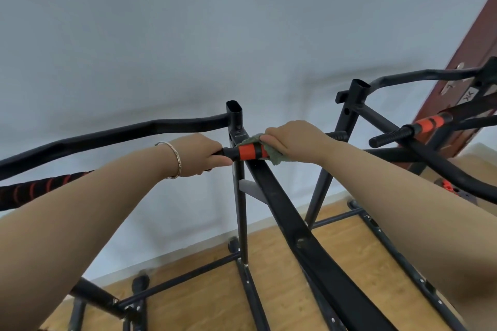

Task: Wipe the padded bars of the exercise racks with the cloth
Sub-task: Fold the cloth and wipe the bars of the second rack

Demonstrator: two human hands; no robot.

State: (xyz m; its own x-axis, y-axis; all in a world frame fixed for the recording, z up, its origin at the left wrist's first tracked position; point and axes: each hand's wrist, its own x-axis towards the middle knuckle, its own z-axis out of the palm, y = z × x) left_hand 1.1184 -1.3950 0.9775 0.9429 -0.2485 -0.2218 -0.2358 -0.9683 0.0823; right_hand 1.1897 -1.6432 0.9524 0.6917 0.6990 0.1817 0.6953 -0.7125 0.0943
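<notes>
A short padded bar [248,152] with an orange and black grip sticks out from the near black exercise rack [238,126]. My left hand [200,154] grips the bar's black end. My right hand [291,140] holds a green cloth [274,157] wrapped round the bar's other end, right beside the orange band. A second padded bar [403,130] with an orange band juts from the other rack [355,105] at the right. A long black bar with red stripes [32,189] runs behind my left forearm.
A white wall fills the background. A reddish-brown door [468,62] stands at the right behind the second rack. The racks' black base frames [188,277] with small wheels rest on a wooden floor [271,263]. A flat black beam [290,220] slopes toward me.
</notes>
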